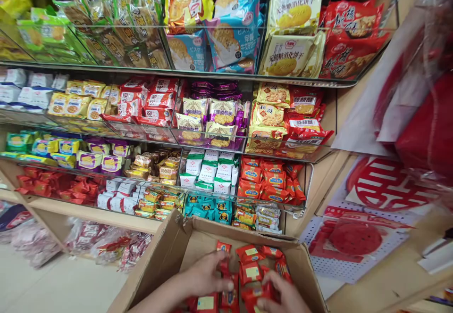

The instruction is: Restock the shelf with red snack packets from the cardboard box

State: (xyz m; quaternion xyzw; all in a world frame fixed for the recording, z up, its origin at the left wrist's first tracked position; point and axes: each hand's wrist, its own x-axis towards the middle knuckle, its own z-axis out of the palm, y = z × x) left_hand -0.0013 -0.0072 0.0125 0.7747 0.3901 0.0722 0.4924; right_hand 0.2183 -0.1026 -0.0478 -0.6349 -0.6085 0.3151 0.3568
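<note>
In the lower middle, an open cardboard box point(155, 266) holds several small red snack packets point(251, 273), loosely laid with some label sides up. My left hand point(205, 275) reaches in from the left, its finger and thumb curled round a red packet point(224, 265). Another red packet point(230, 296) lies just below its thumb. At the box's right side, my right hand point(283, 294) grips a red packet point(254, 298) between thumb and fingers. Both hands are slightly blurred, and part of the box's contents is hidden beneath them.
Behind the box rise tiered shelves with clear dividers point(212, 73), filled with wrapped biscuits. Matching red packets point(262, 179) sit in a lower right compartment. Bagged goods point(88, 237) lie below left. Red paper decorations point(385, 185) hang on the right beside a wooden panel.
</note>
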